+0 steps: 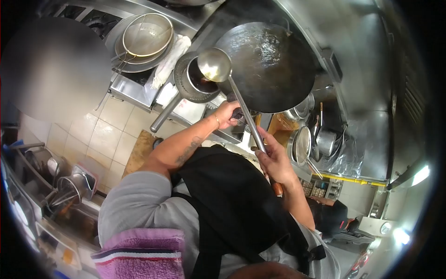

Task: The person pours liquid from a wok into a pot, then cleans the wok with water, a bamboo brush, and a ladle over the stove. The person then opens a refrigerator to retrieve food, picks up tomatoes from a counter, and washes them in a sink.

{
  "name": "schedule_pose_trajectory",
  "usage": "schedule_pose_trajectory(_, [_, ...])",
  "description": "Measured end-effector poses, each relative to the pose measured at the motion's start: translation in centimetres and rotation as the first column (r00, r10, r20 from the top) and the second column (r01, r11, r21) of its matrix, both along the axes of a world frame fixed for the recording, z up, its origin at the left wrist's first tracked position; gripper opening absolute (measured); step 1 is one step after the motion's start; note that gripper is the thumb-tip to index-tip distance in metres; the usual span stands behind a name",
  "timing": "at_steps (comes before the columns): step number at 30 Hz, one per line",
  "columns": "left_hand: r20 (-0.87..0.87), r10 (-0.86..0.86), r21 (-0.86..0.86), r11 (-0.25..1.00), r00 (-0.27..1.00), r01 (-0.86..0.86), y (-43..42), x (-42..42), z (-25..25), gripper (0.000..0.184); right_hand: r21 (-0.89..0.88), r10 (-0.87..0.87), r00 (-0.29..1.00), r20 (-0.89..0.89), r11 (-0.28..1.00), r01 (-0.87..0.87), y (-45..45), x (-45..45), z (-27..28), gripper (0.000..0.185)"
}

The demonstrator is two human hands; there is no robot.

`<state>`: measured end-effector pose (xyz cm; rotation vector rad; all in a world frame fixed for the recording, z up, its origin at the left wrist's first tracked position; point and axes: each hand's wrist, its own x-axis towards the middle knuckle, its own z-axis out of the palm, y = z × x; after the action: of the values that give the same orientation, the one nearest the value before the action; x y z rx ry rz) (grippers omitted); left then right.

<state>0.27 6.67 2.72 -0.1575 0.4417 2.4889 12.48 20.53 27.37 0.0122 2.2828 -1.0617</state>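
My right hand (276,160) is closed around the long metal handle of a ladle (246,109), whose wooden end points back towards me. The ladle's round bowl hangs above a perforated strainer (180,74) and a round container (197,83) with dark liquid inside, left of the wok. Beyond my hands sits a large black wok (274,69), its inside wet and shiny. At its near edge, my left hand (226,114) is closed on a dark handle that seems to belong to the wok. My fingers partly hide that handle.
Stacked strainers and bowls (147,35) stand at the back left, beside a white cloth (172,60). Pots and a sieve (303,144) are on the right. A blurred figure (60,69) fills the upper left. Another person's arm (323,201) shows at the lower right.
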Motion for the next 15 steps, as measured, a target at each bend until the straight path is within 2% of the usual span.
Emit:
schedule_pose_trajectory(1, [-0.006,0.01,-0.009,1.0,1.0,-0.011,0.2,-0.3,0.1,0.016,0.093,0.016,0.999,0.035,0.995,-0.019,0.4,-0.2,0.6,0.072])
schedule_pose_trajectory(2, [-0.011,0.008,-0.022,1.0,1.0,-0.008,0.7,-0.7,-0.5,0.016,0.08,0.013,0.999,0.031,0.997,-0.016,1.5,-0.4,0.1,0.072])
schedule_pose_trajectory(4, [0.004,0.065,-0.159,0.985,0.998,-0.063,1.5,-1.5,-1.9,0.017,0.119,0.068,0.976,-0.207,0.992,-0.044,4.3,-1.0,-1.1,0.072])
schedule_pose_trajectory(5, [-0.002,0.095,-0.246,0.965,0.995,-0.092,2.0,-1.9,-2.2,0.018,-0.011,-0.076,0.986,-0.152,0.997,0.075,5.4,-1.3,-0.5,0.071])
schedule_pose_trajectory(7, [-0.007,0.197,-0.397,0.899,0.98,-0.184,3.2,-2.0,-1.9,0.018,-0.025,-0.037,0.926,-0.376,0.999,0.03,10.0,-2.8,-0.4,0.074])
schedule_pose_trajectory(8, [0.002,0.209,-0.392,0.9,0.978,-0.191,3.9,-2.4,-2.7,0.019,-0.019,-0.013,0.865,-0.501,1.0,0.005,12.8,-4.0,-0.3,0.075])
schedule_pose_trajectory(9, [-0.013,0.192,-0.469,0.865,0.981,-0.176,4.0,-2.5,-1.8,0.018,0.055,-0.082,0.898,-0.433,0.992,0.117,14.3,-4.7,2.4,0.075])
schedule_pose_trajectory(10, [-0.033,0.203,-0.515,0.836,0.979,-0.191,4.3,-2.4,-1.2,0.017,0.122,0.017,0.815,-0.579,0.99,0.067,18.0,-6.3,2.2,0.074])
schedule_pose_trajectory(12, [-0.038,0.229,-0.563,0.8,0.973,-0.21,5.6,-2.9,-0.9,0.014,0.296,0.025,0.769,-0.639,0.93,0.216,24.1,-9.7,2.8,0.071])
schedule_pose_trajectory(14, [-0.002,0.249,-0.641,0.743,0.968,-0.193,7.0,-3.3,0.4,0.011,0.473,-0.086,0.821,-0.565,0.782,0.407,28.3,-13.1,3.3,0.07])
schedule_pose_trajectory(15, [-0.013,0.251,-0.651,0.732,0.968,-0.198,7.7,-3.4,0.5,0.01,0.497,-0.123,0.812,-0.57,0.735,0.461,31.1,-15.0,1.9,0.069])
